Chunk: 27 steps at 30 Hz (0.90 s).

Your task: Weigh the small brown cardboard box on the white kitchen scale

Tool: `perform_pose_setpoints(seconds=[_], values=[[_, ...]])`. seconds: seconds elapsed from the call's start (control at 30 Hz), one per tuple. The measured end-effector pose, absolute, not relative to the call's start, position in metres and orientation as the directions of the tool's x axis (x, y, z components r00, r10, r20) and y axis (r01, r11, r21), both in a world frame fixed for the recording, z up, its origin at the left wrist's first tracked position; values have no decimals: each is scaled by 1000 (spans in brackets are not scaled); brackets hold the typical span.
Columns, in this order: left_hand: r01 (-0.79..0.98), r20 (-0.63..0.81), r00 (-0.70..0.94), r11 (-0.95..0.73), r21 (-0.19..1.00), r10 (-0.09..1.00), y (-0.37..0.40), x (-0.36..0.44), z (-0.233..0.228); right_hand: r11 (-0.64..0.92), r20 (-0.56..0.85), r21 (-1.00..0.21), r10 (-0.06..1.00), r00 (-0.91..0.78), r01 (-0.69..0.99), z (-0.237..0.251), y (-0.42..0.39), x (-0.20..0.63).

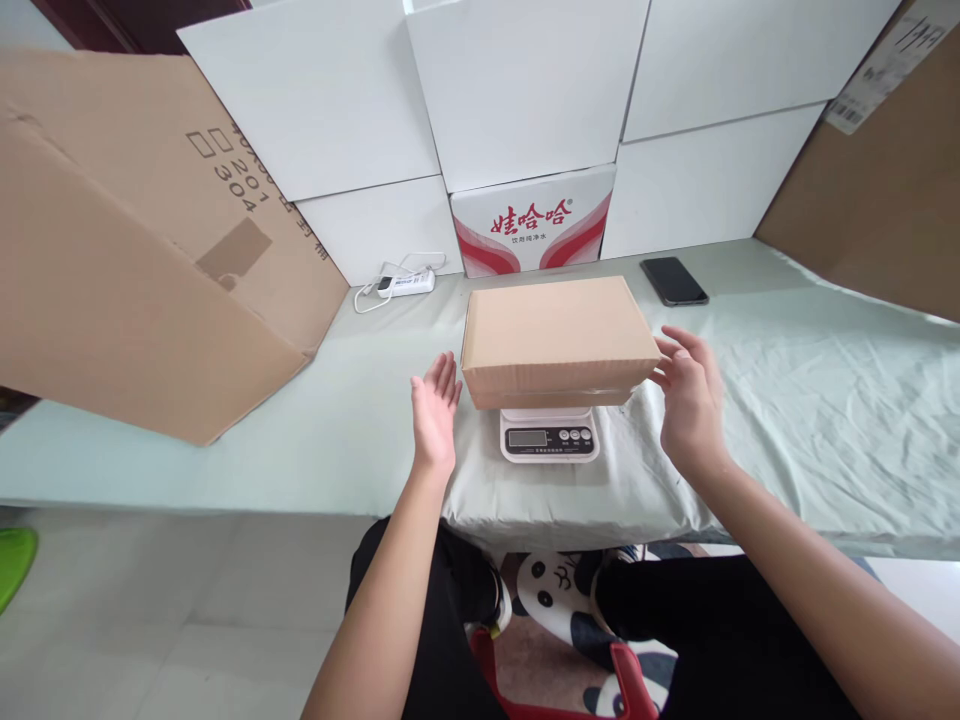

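Between the spread fingers of the left hand and right hand, neither holding anything, the cardboard box overhangs the small scale; a sideways nudge could tip it.

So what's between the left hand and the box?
Nothing: in the head view, only a narrow strip of bare green cloth separates the open left hand from the box on the scale.

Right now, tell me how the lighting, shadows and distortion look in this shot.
Head view: even, soft light, no glare; faint shadow under the cardboard box onto the scale. Wide-angle bending bows the table edge and leans the side cartons. Scale display too small to read. Left hand and right hand sharp, open.
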<state>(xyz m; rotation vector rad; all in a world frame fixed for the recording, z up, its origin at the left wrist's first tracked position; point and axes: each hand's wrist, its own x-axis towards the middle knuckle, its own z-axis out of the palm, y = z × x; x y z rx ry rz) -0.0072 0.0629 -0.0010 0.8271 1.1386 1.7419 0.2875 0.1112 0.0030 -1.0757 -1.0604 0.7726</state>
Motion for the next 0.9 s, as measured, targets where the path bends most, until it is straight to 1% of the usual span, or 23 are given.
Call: perform_pose_setpoints(seconds=[0.2, 0.3, 0.4, 0.57, 0.67, 0.9], values=[[-310, 68, -390, -200, 929, 918, 63, -6, 0, 282, 266, -959, 926, 270, -23, -3, 114, 287], [-325, 71, -384, -206, 923, 921, 63, -6, 0, 279, 254, -959, 926, 280, -54, -2, 113, 285], [-326, 77, -378, -211, 922, 922, 64, -6, -1, 288, 250, -953, 923, 293, -93, 0, 111, 281], [-325, 91, -363, -217, 921, 927, 64, -4, -1, 311, 271, -937, 933, 238, -155, 1, 107, 273], [-309, 107, -375, -233, 922, 921, 65, -1, -1, 323, 285, -935, 930, 231, -146, 2, 104, 269], [-209, 157, -477, -285, 935, 865, 68, 2, 0, 351, 328, -934, 919, 220, -73, 4, 102, 266]])
